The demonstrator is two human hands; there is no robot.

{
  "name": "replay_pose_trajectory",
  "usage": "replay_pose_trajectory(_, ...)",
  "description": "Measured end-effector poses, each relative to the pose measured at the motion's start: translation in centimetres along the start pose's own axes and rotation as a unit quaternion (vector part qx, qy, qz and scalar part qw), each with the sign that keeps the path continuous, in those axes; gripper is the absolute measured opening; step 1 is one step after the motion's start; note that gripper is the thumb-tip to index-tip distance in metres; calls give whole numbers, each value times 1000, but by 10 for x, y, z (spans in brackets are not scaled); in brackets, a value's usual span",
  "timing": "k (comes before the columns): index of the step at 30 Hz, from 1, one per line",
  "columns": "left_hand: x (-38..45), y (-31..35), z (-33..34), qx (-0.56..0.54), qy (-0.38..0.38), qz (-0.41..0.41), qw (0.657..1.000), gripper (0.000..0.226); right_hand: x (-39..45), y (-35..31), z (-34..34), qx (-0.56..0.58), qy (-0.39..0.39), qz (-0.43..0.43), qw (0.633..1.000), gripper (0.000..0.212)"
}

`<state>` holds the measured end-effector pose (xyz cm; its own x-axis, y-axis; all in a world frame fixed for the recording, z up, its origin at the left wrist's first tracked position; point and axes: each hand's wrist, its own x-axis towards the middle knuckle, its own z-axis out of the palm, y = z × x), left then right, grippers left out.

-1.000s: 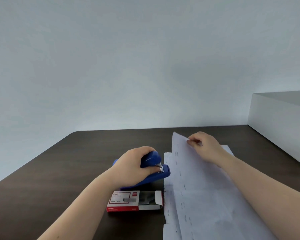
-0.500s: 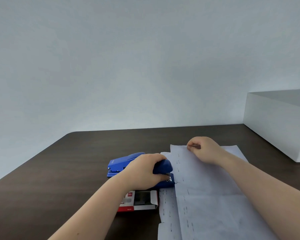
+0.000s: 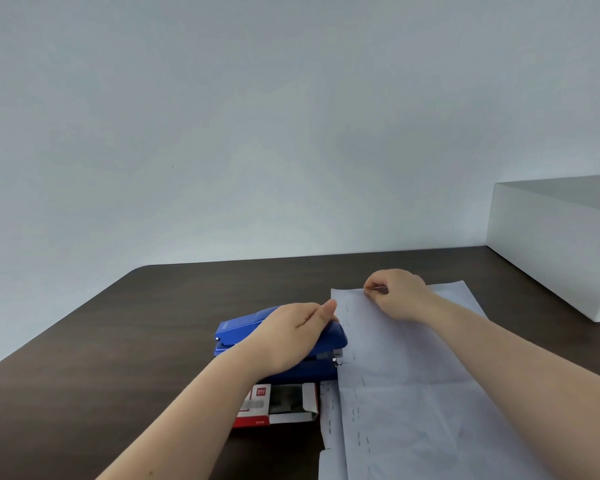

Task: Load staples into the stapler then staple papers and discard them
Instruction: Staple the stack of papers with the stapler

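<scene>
A blue stapler lies on the dark table, its nose at the left edge of a stack of white papers. My left hand lies flat on top of the stapler, fingers reaching toward the paper edge. My right hand pinches the far edge of the top sheet, which shows rows of staples along its left side. A red and white staple box lies open in front of the stapler, partly behind my left forearm.
A large white box stands at the right rear of the table. A pale wall rises behind the table's far edge.
The top sheet, lifted a second ago, now lies flat. My left hand set the stapler down with its nose at the paper's edge and now rests over its top.
</scene>
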<state>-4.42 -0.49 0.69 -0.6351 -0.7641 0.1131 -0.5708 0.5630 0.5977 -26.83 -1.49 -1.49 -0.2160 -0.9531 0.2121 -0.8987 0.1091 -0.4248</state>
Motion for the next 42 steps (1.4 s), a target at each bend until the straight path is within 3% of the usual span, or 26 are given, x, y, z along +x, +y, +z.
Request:
replay_pose_trajectory(4,17,10,10,14,50,5,999,43,0,-3,2,5,-7,-4,1000,20)
replay_pose_trajectory(9,34,14,21,71,48,6,996,35,-3,-1,4,21,-16,-6,1000,19)
replay_pose_trajectory(14,35,12,21,66,33,8,997,40,-3,2,6,26,-15,-6,1000,19)
replay_pose_trajectory(25,39,7,34,164,-61,-10,985,56,-5,4,11,21,-26,-19,999,21)
replay_pose_trajectory(42,45,5,40,252,-81,21,964,52,-2,7,18,11,-19,-33,999,20)
